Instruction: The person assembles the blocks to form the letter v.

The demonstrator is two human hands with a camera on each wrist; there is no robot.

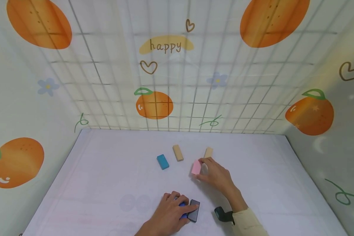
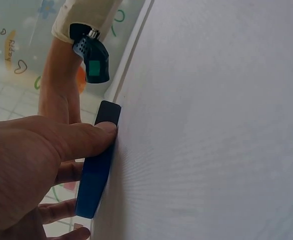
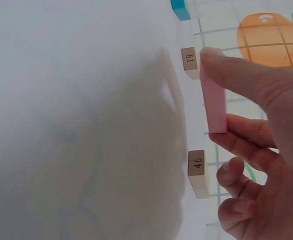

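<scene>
My right hand pinches a pink block between thumb and fingertips, the ring and little fingers curled free of it in the right wrist view. Near the front of the table, my left hand holds a blue block, its thumb on the near face and other fingers behind. Right beside the blue block is a dark grey block, and one finger of the left hand reaches over it. Most of the blue block is hidden under the hand in the head view.
Toward the back stand a turquoise block and a wooden block marked 19. Another wooden block, marked 46, is just behind the right hand. A printed cloth with oranges encloses the white table.
</scene>
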